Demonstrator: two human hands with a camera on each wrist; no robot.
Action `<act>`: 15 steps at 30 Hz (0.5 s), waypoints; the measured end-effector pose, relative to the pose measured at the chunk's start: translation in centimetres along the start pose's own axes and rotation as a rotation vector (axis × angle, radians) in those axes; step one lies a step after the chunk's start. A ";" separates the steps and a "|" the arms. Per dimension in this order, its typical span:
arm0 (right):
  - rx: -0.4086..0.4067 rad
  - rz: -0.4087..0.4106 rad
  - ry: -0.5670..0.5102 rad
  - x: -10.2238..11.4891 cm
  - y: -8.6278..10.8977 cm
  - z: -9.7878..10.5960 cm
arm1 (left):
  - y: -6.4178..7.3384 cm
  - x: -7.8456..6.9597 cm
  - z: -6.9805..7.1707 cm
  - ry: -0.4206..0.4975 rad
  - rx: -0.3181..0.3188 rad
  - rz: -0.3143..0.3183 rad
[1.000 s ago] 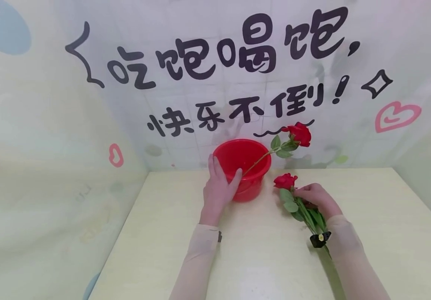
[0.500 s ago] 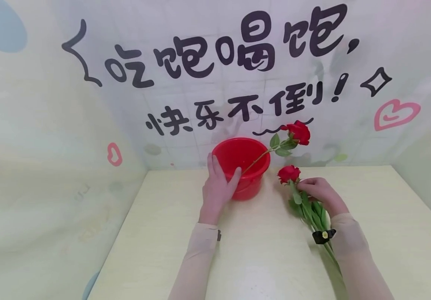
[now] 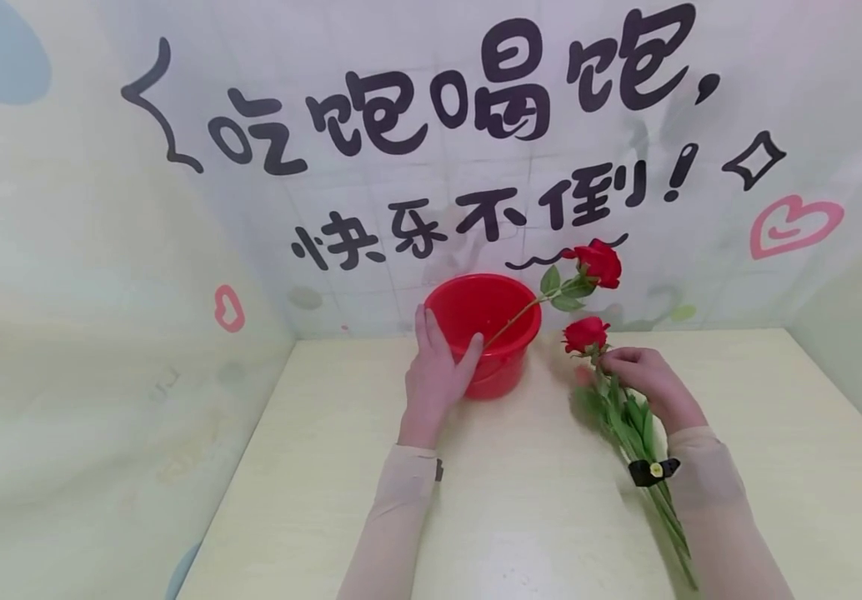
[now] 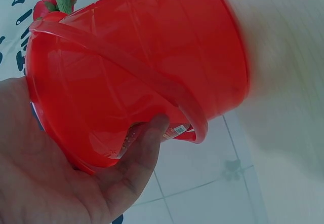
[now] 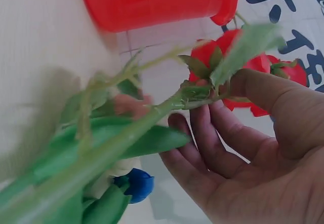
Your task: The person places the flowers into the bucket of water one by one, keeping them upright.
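My left hand point(image 3: 434, 375) grips the red plastic bucket point(image 3: 497, 377) at its left side, the thumb near the front rim. Inside the bucket leans one red rose point(image 3: 599, 264), its bloom sticking out to the right. Beside the bucket, my right hand point(image 3: 652, 379) pinches a second red rose point(image 3: 585, 334) by the stem just under its bloom. Several green stems and leaves point(image 3: 629, 421) lie below that hand. Among them the right wrist view has a blue flower point(image 5: 138, 185) and a blurred pinkish bloom point(image 5: 132, 105).
Everything rests on a pale wooden table point(image 3: 521, 517). A white backdrop point(image 3: 371, 192) with black lettering rises right behind the bucket. In the left wrist view the bucket's handle point(image 4: 111, 51) hangs down along its side.
The right hand has moved slightly up and to the right, drawing its rose upward and away from the other stems. The left hand and bucket stay in place.
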State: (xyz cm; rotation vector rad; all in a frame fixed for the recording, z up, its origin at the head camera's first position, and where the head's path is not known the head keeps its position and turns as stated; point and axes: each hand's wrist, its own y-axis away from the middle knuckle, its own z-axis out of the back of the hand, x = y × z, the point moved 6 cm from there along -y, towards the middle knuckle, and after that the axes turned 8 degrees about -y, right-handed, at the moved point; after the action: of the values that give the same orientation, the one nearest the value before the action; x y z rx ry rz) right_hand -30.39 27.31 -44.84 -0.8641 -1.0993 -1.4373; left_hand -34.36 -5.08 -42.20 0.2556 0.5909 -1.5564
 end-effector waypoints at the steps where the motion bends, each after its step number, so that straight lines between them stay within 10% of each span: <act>1: -0.013 0.008 -0.002 0.2 0.1 0.1 | 0.0 0.0 0.0 0.000 0.003 0.003; 15: 0.041 0.061 -0.141 1.2 0.3 0.6 | -0.1 0.0 -0.2 -0.012 0.011 0.013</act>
State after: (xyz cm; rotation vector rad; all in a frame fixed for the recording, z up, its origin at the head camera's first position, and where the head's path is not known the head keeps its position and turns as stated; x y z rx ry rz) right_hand -30.30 27.50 -43.50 -0.9732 -1.1939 -1.3149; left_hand -34.51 -4.99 -42.35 0.2582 0.5702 -1.5484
